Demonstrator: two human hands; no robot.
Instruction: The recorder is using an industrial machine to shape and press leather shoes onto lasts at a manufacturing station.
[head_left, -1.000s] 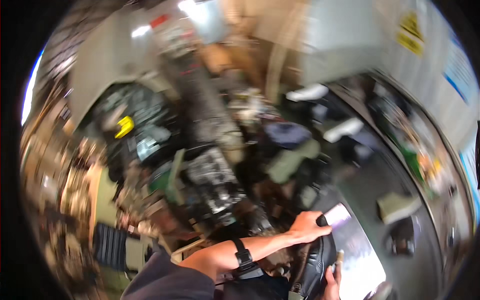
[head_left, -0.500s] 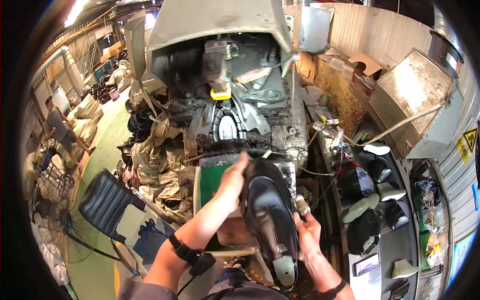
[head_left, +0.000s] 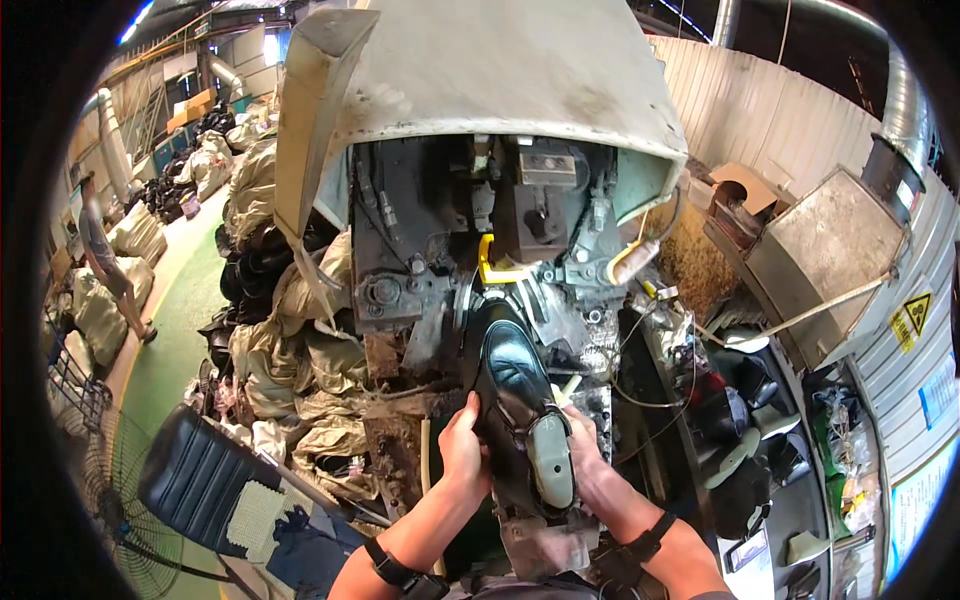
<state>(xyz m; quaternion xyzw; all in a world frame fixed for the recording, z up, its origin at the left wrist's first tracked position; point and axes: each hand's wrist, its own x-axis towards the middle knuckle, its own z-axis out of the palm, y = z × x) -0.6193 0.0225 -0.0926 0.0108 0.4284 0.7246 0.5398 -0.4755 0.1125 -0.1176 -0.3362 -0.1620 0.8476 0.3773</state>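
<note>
Clamped on black shoe (head_left: 508, 362) from both sides, w/ L hand (head_left: 464, 445) along its L flank, thumb fwd, & w/ R hand (head_left: 585, 437) by grey heel-end last (head_left: 551, 460); reaching in from lower edge w/ both forearms, wearing black band on each wrist

Holding shoe toe-fwd at machine, just short of yellow bracket (head_left: 508, 275) & btwn metal plates (head_left: 556, 318), can't tell if touching; facing big pale hood (head_left: 500, 75) above, w/ brown handle (head_left: 632, 262) to R of bracket

Hemmed in on R by tabletop (head_left: 800, 505) crowded w/ black uppers (head_left: 738, 500), loose grey last pieces (head_left: 805, 547) & phone (head_left: 746, 552); farther R by green-lined trough (head_left: 822, 436) holding clear plastic bags (head_left: 845, 480), & by metal box (head_left: 830, 265), contents hidden

Hemmed in on L by heaped pale sacks (head_left: 270, 365), contents unclear; nearer, by black chair (head_left: 195, 475) w/ dark blue cloth (head_left: 310, 555), then wire fan (head_left: 110, 500); well off, past green floor (head_left: 185, 335), by another person (head_left: 105, 255)
</note>
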